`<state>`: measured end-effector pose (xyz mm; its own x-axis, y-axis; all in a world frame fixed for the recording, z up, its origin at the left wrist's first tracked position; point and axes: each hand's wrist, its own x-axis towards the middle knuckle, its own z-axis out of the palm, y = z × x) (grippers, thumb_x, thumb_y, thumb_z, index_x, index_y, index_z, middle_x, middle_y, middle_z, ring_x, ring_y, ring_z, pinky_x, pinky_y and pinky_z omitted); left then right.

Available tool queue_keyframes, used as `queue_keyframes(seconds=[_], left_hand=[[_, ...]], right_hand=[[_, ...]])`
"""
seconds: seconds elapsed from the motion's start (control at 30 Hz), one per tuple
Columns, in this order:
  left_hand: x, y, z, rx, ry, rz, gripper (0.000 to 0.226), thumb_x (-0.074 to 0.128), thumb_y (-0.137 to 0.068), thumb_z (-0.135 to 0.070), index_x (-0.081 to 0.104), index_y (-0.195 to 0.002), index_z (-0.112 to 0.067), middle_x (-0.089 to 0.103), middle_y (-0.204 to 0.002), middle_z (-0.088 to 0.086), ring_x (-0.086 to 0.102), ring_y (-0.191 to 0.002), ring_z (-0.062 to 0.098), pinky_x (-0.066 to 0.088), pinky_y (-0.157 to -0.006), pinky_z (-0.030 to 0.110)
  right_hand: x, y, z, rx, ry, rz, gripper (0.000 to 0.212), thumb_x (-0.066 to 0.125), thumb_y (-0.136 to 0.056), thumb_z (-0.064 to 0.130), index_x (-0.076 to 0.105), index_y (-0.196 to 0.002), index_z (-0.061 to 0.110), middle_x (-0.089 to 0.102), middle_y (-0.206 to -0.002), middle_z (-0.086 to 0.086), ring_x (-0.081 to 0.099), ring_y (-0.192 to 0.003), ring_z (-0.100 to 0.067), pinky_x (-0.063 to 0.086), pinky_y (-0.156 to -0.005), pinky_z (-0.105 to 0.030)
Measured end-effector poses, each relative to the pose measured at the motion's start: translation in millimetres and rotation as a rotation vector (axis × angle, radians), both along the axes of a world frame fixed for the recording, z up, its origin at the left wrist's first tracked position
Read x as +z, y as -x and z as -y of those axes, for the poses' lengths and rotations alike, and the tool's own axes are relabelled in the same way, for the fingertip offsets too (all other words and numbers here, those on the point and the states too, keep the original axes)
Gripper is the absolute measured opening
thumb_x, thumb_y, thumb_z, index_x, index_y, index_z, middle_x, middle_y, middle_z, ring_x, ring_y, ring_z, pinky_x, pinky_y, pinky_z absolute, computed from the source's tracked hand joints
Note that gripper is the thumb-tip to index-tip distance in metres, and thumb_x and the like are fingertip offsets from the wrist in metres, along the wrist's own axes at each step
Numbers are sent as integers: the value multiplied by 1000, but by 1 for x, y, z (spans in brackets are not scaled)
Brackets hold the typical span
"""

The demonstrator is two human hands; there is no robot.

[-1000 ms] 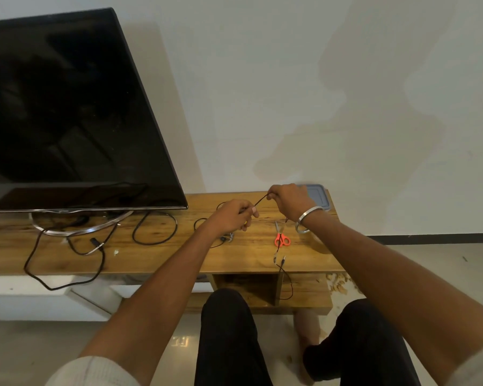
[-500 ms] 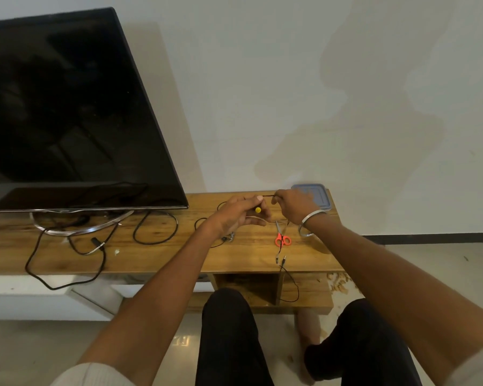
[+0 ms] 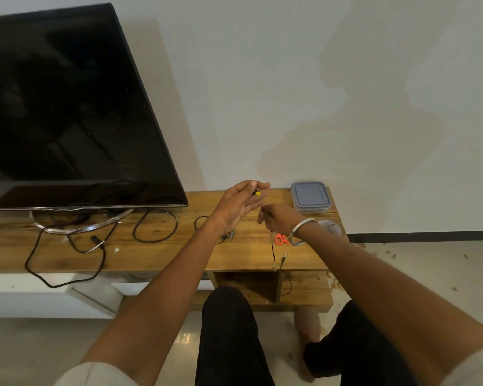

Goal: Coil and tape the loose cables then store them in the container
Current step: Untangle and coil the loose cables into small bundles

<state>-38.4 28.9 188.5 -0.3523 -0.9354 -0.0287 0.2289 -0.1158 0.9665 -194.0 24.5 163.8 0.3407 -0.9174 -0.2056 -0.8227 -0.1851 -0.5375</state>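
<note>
Cable (image 3: 273, 253) hangs vertical; left hand (image 3: 236, 207) pinches yellow plug, right hand (image 3: 280, 221) pinches cable.

A pale wall (image 3: 290, 79) is filling the upper frame, carrying a darker stain (image 3: 360, 140) at right of centre. A black television (image 3: 67, 107) is standing at upper left on a curved metal stand (image 3: 81, 228). A wooden bench (image 3: 156, 254) is spanning the middle, its open compartment (image 3: 248, 285) sitting at lower centre. A glossy light floor (image 3: 430, 274) is reflecting light at lower right.

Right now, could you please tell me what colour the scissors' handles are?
Orange; the scissors show best in the head view.
</note>
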Motion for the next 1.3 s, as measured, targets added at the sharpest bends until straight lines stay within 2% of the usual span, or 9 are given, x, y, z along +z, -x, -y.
queue_keyframes(seconds=[0.17,0.37,0.47,0.63,0.8,0.9,1.03,1.13,1.3], left_hand=[[-7,-3,4,45,38,121,23,48,-102,-24,70,-101,-17,62,-132,1,53,-128,12,41,-110,41],[-12,-7,4,41,87,234,24,50,-101,-28,72,-94,-23,58,-138,0,50,-130,8,41,-109,41],[-16,-8,5,49,113,283,24,51,-100,-30,73,-93,-25,57,-140,-2,49,-130,6,41,-106,39],[-22,-4,7,31,206,431,21,53,-100,-24,73,-98,-16,59,-133,-4,50,-128,4,43,-96,12],[-36,-3,10,14,269,597,19,58,-96,-34,75,-99,-26,65,-122,-11,53,-124,4,41,-109,34],[-37,-9,9,24,301,689,18,58,-96,-35,75,-97,-30,64,-126,-11,52,-125,5,41,-105,32],[-39,-18,8,40,305,748,20,58,-96,-32,76,-99,-24,63,-113,-15,55,-118,5,42,-87,20],[-41,-21,8,13,355,860,21,59,-96,-32,76,-102,-21,63,-106,-13,57,-112,7,41,-89,25],[-45,-30,6,-33,313,910,21,60,-94,-38,76,-100,-25,66,-124,-6,55,-121,11,44,-98,35]], right_hand=[[2,-4,-7,45,-64,47,32,36,-100,25,65,-90,13,65,-82,2,51,-60,-1,35,-54,-19],[-6,-5,-7,47,-127,81,28,40,-99,25,61,-83,15,69,-79,-2,56,-61,-5,38,-57,-21],[-7,-4,-8,39,-186,104,28,40,-99,26,63,-94,10,67,-70,-1,62,-64,-10,40,-59,-24],[-6,-6,-10,78,-193,113,25,42,-97,27,62,-105,14,63,-69,0,63,-59,-10,40,-54,-22],[-9,-5,-6,91,-160,91,26,48,-95,30,60,-107,9,64,-64,-9,56,-51,-10,45,-60,-25],[-9,-2,-5,124,-142,37,26,50,-94,26,64,-105,7,69,-74,-18,56,-47,1,47,-63,-26],[-5,3,-6,116,-122,-1,26,50,-94,26,67,-106,10,69,-72,-7,54,-44,0,42,-53,-19],[1,5,-7,77,-136,74,21,52,-94,20,67,-102,8,62,-69,4,56,-51,-7,47,-53,-19],[2,11,-6,73,-128,88,18,55,-92,27,66,-97,13,67,-74,-1,58,-56,-9,49,-57,-24]])
